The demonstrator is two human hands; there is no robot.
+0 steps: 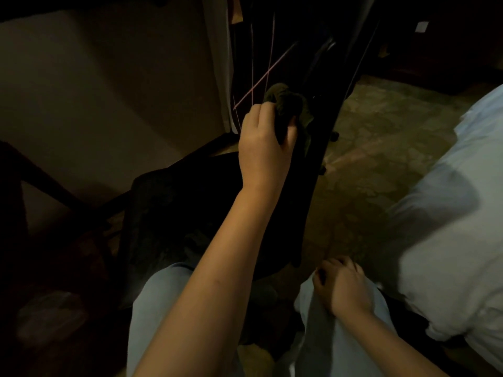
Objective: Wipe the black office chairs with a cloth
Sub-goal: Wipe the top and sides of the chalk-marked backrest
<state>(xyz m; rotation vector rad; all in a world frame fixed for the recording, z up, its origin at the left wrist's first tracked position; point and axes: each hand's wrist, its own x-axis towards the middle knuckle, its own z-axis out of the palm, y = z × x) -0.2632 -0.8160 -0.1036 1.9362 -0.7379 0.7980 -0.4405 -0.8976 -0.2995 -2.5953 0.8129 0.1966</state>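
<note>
The black office chair (275, 186) is taken as the landmark, and it is seen edge-on in dim light: its dark seat (174, 202) spreads to the left, and its backrest (313, 148) rises as a narrow black band from near the knees toward the top of the view. To the left of the chair a pale wall (103, 99) is seen, with a dark slanting frame below it that cannot be identified. Against the left face of the backrest the left hand (262, 148) is closed around a bunched dark cloth (288, 107), which is pressed to the chair at about mid-height. The long axis of the backrest is judged to run from near to far, tilted slightly rightward, so the coming strokes are best carried along that line. The left hand is plainly the nearer one to the work. Right of the chair's lower end, the right hand (341, 284) is curled loosely on the light trouser leg (318, 322), gripping nothing that can be made out. Farther right, patterned floor (381, 148) and white bedding (449, 240) are seen.
</note>
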